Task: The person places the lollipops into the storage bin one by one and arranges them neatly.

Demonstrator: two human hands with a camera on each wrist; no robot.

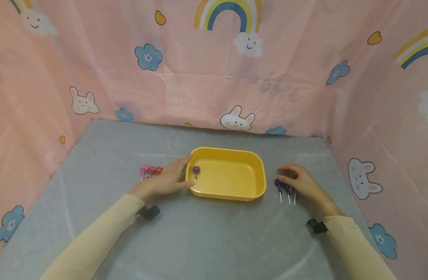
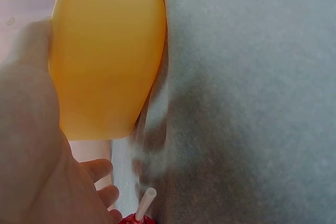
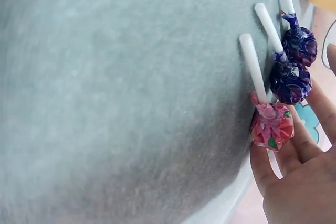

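Observation:
My left hand (image 1: 166, 179) spans the left end of a yellow plastic basin (image 1: 229, 175), its thumb and fingers touching the rim with little bend. Inside the basin, near that end, lies a purple-headed lollipop (image 1: 196, 170). Beside the left hand are pink and red lollipops (image 1: 151, 170), partly hidden by it. To the basin's right, my right hand (image 1: 304, 184) reaches over a row of lollipops. Its loosely bent fingers lie behind two purple-wrapped lollipops (image 3: 292, 82) and a pink-and-red lollipop (image 3: 272, 125); it grips none of them.
A grey cloth covers the table (image 1: 214, 237). Pink printed curtains (image 1: 186, 85) stand behind it and along both sides. Dark wrist cameras (image 1: 151, 212) sit on both sleeves, just above the cloth.

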